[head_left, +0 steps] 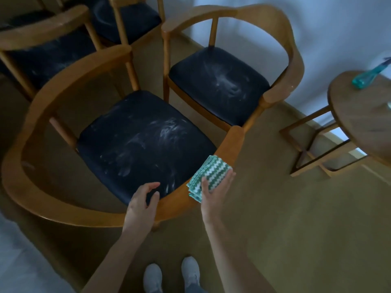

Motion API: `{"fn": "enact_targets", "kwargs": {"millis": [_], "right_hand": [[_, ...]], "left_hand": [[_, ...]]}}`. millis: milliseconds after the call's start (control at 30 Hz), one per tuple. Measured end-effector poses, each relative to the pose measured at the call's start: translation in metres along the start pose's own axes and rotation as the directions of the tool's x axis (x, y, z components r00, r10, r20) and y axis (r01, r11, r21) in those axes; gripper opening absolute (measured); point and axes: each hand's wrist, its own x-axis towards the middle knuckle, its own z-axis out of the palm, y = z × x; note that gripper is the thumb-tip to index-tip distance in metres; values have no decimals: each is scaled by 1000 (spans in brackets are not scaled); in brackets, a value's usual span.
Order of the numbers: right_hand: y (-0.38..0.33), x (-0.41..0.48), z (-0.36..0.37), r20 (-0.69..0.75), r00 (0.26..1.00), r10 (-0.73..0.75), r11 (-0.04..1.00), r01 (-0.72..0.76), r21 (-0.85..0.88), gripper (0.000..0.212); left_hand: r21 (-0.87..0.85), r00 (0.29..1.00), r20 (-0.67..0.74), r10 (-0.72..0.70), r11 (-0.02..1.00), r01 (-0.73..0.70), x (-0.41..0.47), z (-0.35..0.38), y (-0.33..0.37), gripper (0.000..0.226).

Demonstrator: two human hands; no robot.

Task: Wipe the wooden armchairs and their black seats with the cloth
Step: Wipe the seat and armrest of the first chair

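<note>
The nearest wooden armchair stands right in front of me, its black seat smeared with white dust. My right hand holds a folded green-and-white cloth against the chair's right armrest end. My left hand hovers with loosely curled fingers over the seat's front edge and holds nothing. A second armchair with a dusty black seat stands behind to the right.
Two more armchairs stand at the back left. A round wooden side table on the right carries a teal spray bottle. A white wall runs behind. My white shoes stand on tan carpet.
</note>
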Motion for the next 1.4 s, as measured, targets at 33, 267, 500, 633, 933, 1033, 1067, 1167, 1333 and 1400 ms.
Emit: {"fn": "enact_targets", "kwargs": {"millis": [33,267,500,633,933,1033,1067,1167,1333,1400], "right_hand": [[3,-14,4,14,1000,23,998,-24,53,109],[6,-38,17,60,988,139,946,-151,288,117],[7,49,-18,119,975,189,914,-218,342,87],[0,43,-13,81,971,223,876,-237,419,84],[18,-102,64,193,894,405,740,-445,505,108],[1,-102,60,189,864,467,663,-483,572,100],[-1,-96,56,201,849,489,609,-497,618,89],[2,-57,33,174,862,477,608,-466,642,72],[3,38,-14,132,917,376,761,-387,520,65],[-2,77,-33,133,929,345,808,-366,462,57]], "left_hand": [[16,1000,14,8,1000,-9,2,0,-1,29],[91,989,149,0,996,-14,9,7,-7,38],[-39,968,250,-9,999,19,18,16,1,42],[-59,960,279,-12,998,30,21,19,3,40],[-62,938,347,-15,997,38,27,11,-6,21],[-64,940,341,-24,997,49,26,7,-7,21],[-57,941,337,-33,997,56,26,6,-7,22],[-3,938,344,-30,999,33,25,5,-7,24],[82,918,396,-27,997,-6,27,6,-5,34],[81,918,394,-38,997,7,27,9,-5,35]]}}
